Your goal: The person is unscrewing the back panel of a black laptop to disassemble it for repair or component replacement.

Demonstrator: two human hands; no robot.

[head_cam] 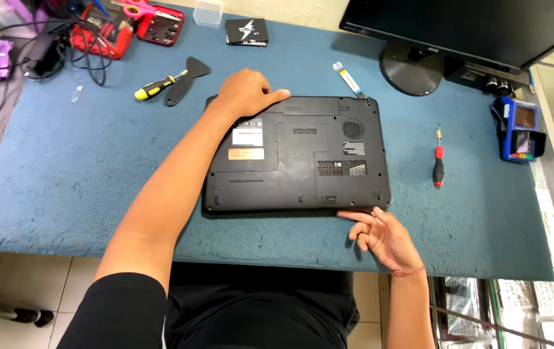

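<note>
Black laptop [296,155] underside, white and orange labels; blue textured tabletop [83,168]; red-black screwdriver [438,167] right; yellow-black screwdriver [159,85] upper left.

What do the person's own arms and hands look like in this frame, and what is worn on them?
Both forearms are bare. The left arm shows a short black sleeve at the upper arm. The left hand wears no glove, ring or watch that can be seen. The right hand is also ungloved, with a thin reddish string bracelet around the wrist.
</note>
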